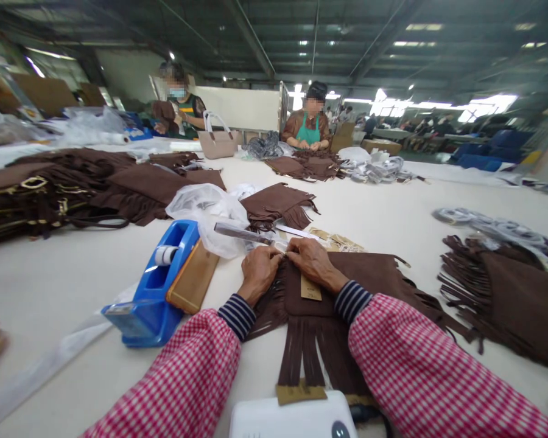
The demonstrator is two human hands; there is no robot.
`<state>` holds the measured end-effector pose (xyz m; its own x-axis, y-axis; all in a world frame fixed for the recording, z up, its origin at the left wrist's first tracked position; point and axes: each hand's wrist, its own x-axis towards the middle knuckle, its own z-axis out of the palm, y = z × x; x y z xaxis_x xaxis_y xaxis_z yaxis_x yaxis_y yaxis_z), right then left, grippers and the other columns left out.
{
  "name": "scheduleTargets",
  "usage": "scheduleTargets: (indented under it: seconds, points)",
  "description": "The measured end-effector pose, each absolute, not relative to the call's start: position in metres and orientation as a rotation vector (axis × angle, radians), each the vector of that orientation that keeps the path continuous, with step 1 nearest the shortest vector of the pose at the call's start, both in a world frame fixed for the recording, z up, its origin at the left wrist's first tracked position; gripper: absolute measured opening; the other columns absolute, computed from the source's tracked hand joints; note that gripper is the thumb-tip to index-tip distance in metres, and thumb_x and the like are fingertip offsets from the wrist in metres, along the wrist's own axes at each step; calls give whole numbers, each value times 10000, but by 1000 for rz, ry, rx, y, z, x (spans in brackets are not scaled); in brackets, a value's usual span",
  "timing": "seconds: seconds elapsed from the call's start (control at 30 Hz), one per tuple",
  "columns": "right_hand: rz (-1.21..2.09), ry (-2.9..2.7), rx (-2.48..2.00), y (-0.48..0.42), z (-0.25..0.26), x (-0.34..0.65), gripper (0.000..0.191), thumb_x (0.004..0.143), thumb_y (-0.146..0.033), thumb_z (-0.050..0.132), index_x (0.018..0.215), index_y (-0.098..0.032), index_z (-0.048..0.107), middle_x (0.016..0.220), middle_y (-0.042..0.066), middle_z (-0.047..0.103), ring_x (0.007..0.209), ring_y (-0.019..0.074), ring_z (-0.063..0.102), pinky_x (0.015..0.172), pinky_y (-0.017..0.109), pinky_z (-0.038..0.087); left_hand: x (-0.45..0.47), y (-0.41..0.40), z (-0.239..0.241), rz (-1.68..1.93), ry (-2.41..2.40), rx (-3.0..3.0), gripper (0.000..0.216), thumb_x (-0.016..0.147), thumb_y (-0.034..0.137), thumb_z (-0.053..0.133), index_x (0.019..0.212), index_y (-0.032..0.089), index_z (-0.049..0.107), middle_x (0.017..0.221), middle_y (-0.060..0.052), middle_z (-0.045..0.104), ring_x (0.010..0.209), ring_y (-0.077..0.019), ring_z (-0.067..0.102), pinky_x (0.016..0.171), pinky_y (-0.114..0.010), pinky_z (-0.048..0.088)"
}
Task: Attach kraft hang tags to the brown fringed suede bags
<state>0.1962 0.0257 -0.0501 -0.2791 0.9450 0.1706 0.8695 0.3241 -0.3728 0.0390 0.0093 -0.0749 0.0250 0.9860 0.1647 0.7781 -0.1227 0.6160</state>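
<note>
A brown fringed bag (296, 298) lies flat before me, its long fringe hanging toward the table's near edge. My left hand (259, 272) and my right hand (314, 260) meet at the bag's upper left corner, fingertips pinched closely together. Whatever is between the fingertips is too small to make out. Under my right wrist, a tan paper tag (310, 288) rests on the bag. Just beyond my fingers is a long grey metal blade (242, 233), pointing left. More brown fringed material (369, 267) spreads out beneath my right forearm.
A blue tape dispenser (158, 292) and a brown rectangular block (194, 277) stand left. Clear plastic (207, 216) lies beyond. Brown bags are piled left (73, 182) and right (516, 286). A white device (292, 420) sits nearest. Two co-workers (308, 121) are across the table.
</note>
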Motion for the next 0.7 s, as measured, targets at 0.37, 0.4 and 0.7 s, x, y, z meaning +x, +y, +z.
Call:
scheduleTargets:
  seconds: [0.37,0.4,0.7]
  points:
    - [419,-2243,-1274,32,-38,202,142,817,-156,605,873,-150,735,885,43,703,790,157,578,725,254,393,12,22,-73,1286,1174,1515,242,794,364,649,671,155,645,557,35,523,513,-107,441,532,-242,342]
    - [461,-2249,-1228,33,-38,200,130,808,-156,613,857,-146,733,859,35,691,776,152,567,714,251,389,11,22,-72,1289,1133,1511,241,795,365,653,679,154,644,559,36,520,509,-104,439,529,-240,343]
    - [937,-1935,-1174,34,-34,196,248,813,-340,633,693,-129,679,589,-27,527,582,114,441,571,245,323,17,19,-74,1225,1073,1426,251,715,308,717,909,150,732,789,-30,692,675,-144,598,558,-226,405]
